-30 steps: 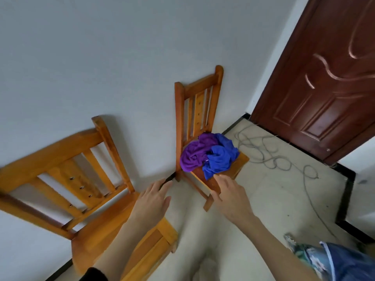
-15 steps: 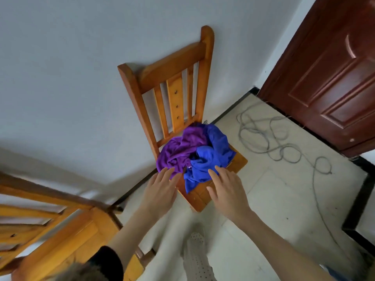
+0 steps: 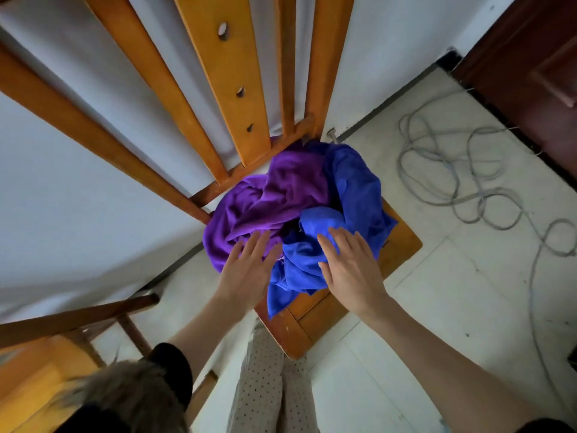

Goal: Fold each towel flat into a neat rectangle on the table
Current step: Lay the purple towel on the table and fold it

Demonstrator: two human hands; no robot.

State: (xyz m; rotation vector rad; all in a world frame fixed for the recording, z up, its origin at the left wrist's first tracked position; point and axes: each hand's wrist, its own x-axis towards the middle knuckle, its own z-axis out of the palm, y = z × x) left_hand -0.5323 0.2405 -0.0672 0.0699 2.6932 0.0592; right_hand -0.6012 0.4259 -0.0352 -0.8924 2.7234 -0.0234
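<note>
A crumpled purple towel (image 3: pixel 268 195) and a crumpled blue towel (image 3: pixel 356 195) lie bunched together on the seat of a wooden chair (image 3: pixel 396 251). The purple one is on the left, the blue one on the right, with a blue corner hanging over the seat's front. My left hand (image 3: pixel 248 271) is flat and spread over the near edge of the purple towel. Over the blue towel, my right hand (image 3: pixel 351 264) lies palm down with its fingers apart. Neither hand grips any cloth. No table is in view.
The chair's slatted back (image 3: pixel 224 85) stands against a white wall. A second wooden chair (image 3: pixel 46 348) is at the lower left. Loose grey cable (image 3: pixel 462 182) coils on the tiled floor to the right, near a dark brown door (image 3: pixel 537 57). My dotted trouser legs (image 3: pixel 265 385) are below.
The view has closed in on the chair with the towels. Both hands have reached forward from short of the seat until they rest over the towel pile.
</note>
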